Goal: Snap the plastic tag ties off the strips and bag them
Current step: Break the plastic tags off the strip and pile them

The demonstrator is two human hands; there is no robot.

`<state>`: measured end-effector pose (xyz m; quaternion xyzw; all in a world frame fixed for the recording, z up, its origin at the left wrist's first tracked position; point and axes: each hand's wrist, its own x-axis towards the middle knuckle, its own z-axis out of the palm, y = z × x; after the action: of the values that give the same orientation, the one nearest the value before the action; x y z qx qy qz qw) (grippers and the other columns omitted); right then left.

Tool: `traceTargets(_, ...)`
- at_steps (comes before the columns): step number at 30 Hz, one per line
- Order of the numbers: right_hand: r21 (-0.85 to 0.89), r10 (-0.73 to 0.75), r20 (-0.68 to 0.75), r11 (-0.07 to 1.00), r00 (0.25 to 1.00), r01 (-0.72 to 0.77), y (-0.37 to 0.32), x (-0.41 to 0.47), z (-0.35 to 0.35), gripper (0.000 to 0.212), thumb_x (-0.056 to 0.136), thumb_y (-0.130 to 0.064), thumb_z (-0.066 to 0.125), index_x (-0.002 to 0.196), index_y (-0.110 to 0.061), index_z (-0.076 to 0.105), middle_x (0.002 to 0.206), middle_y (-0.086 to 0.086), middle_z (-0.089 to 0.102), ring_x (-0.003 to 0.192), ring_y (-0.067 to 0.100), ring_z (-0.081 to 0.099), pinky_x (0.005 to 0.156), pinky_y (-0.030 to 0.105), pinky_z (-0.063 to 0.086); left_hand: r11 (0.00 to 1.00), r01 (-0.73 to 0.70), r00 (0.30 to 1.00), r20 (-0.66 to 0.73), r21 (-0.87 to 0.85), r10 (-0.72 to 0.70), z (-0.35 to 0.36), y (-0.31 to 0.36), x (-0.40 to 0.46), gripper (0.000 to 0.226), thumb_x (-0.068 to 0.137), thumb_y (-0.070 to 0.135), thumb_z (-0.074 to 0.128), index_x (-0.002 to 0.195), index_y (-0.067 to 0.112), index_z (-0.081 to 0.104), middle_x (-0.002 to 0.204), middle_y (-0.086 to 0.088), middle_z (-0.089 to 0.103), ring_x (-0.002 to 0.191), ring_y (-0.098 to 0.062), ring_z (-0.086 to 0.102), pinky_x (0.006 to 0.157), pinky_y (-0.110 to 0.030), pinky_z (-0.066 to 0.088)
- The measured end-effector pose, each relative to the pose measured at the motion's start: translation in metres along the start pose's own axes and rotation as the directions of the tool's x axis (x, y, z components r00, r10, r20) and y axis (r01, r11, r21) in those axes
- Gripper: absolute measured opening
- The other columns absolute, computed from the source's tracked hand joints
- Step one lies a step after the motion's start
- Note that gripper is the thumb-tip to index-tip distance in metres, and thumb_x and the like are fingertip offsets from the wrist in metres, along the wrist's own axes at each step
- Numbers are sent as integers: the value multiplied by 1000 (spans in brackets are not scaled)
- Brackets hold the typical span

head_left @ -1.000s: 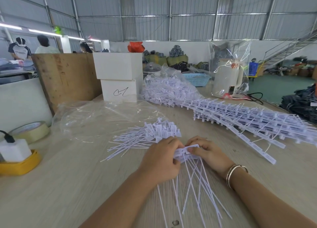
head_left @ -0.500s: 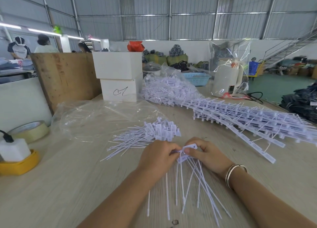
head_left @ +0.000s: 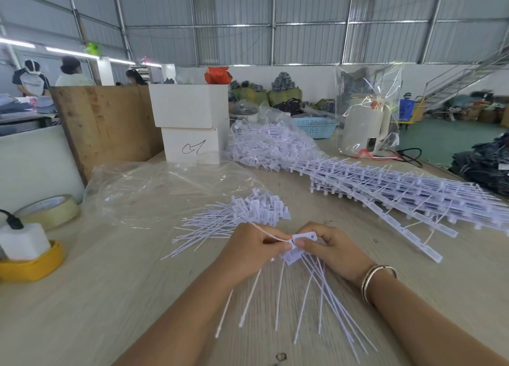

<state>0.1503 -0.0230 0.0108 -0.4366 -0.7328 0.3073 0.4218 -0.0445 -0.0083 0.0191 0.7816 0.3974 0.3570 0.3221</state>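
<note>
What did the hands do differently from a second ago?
The hands drew apart: the right hand now pinches one tie's flat tag and the left hand pulls its thin tail out to the left. The bunch of ties beneath has fanned wider. The loose pile, the strips and the clear bag stayed put.

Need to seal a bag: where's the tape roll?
The tape roll lies at the table's far left edge, beside the clear plastic bag and behind the yellow holder.

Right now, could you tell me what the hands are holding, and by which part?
Both hands, left and right, pinch a bundle of tag ties at its flat tag heads; tails hang loose.
</note>
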Motion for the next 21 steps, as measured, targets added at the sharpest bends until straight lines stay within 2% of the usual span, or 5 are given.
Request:
traceTargets(9, 235, 49, 13, 971, 999, -50, 0, -2, 0, 14, 87, -12, 57, 86, -3, 67, 84, 4, 62, 78, 12, 59, 73, 21, 45, 982, 48, 998, 46, -181, -40, -4, 9, 0, 19, 83, 7, 69, 102, 6, 72, 67, 11, 69, 57, 4, 62, 47, -5, 38)
traceTargets(12, 251, 65, 51, 965, 997, -76, -1, -1, -1, 19, 83, -19, 60, 87, -3, 69, 84, 4, 66, 78, 11, 61, 73, 18, 47, 977, 44, 996, 81, -208, -28, -6, 10, 0, 21, 83, 6, 69, 100, 18, 71, 61, 16, 68, 56, 5, 61, 46, -8, 40)
traceTargets(16, 358, 129, -118, 930, 985, -79, 5, 0, -12, 33, 76, -30, 60, 89, -1, 68, 94, 9, 70, 89, 14, 64, 84, 24, 48, 980, 59, 993, 108, -191, -39, -14, 5, -1, 22, 83, 13, 70, 81, 35, 74, 71, 15, 71, 60, 1, 63, 44, -16, 45)
traceTargets(18, 298, 129, -96, 950, 987, -95, 7, 0, -11, 34, 77, -34, 61, 90, -3, 67, 89, 6, 68, 83, 12, 62, 79, 21, 47, 981, 58, 996, 78, -188, -44, -14, 2, -2, 22, 82, 13, 71, 81, 35, 73, 76, 16, 72, 65, 4, 63, 52, -12, 46)
traceTargets(21, 58, 136, -19, 989, 991, -134, 8, 3, -2, 26, 83, -34, 62, 88, -8, 66, 86, 0, 63, 78, 9, 59, 76, 22, 47, 996, 25, 1000, 3, 90, -25, -8, -6, -2, 19, 82, 15, 70, 85, 34, 69, 79, 20, 67, 72, 8, 59, 66, -13, 45)
